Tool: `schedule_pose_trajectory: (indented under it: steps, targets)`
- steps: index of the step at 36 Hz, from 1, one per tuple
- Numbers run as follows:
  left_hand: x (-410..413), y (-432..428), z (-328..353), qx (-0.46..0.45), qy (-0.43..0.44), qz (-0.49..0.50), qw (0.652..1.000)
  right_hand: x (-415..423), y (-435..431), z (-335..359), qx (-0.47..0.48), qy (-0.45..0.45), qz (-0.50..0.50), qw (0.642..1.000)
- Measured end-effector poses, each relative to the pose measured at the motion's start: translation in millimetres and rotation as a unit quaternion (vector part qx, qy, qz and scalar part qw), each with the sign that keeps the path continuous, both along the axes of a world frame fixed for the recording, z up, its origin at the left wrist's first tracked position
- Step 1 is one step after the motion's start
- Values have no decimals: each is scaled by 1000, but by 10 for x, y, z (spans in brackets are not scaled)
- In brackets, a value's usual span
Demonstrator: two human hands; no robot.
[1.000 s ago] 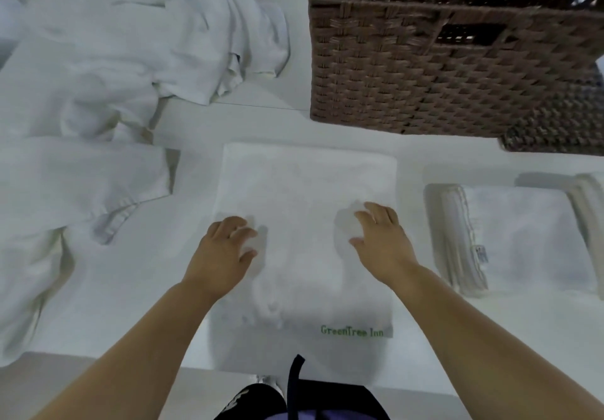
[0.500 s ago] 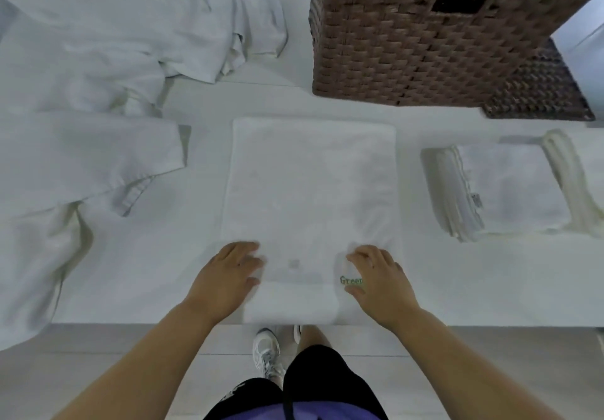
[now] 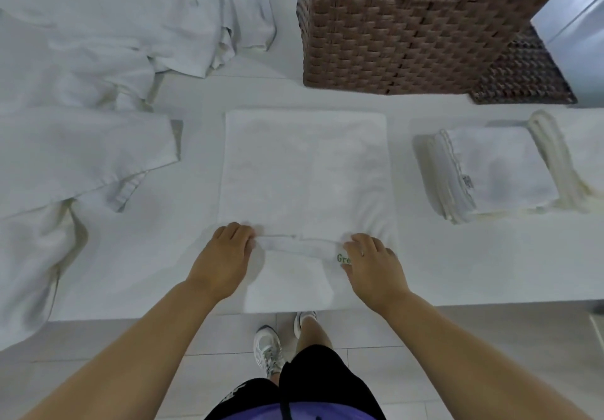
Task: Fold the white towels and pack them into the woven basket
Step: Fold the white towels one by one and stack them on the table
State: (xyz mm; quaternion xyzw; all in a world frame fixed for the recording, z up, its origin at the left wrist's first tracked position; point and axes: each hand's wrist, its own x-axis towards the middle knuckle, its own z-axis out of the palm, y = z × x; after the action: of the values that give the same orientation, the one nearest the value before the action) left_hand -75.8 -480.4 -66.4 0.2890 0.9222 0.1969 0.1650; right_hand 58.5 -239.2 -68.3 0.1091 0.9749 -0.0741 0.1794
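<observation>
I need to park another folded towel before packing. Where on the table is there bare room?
Bare table lies in front of the folded stack, up to the near edge. A narrow strip runs between that stack and the towel being folded, another between that towel and the woven basket. The left side is crowded with unfolded linens.

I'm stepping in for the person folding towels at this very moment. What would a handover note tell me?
Hands: the left hand grips the near edge of the towel on its left side. The right hand grips the same edge on its right side, beside the green lettering.
Things: the towel lies flat mid-table, its near edge slightly raised. The basket stands behind it, and its inside is out of view. The stack of folded towels sits to the right. The heap of unfolded linen lies to the left.
Done: a few towels are folded.
Left: fold this one, probably away from you, then fold the heap and pack everything.
</observation>
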Motion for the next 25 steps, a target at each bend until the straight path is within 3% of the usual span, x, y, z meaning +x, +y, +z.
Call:
schedule_pose_trajectory:
  steps: [5,13,19,25]
  targets:
    - [-30,10,4,-26,17,-10,999,-66,65,20,-20,19,-26,999]
    - [25,141,-3,-142,43,-91,985,-354,329,249,-117,-20,-139,983]
    - [-98,131,66,-38,4,-35,999,-436,468,363,-167,-37,-116,978]
    - [-501,210,366,-14,-34,-25,999,-687,580,629,-119,-12,-51,992]
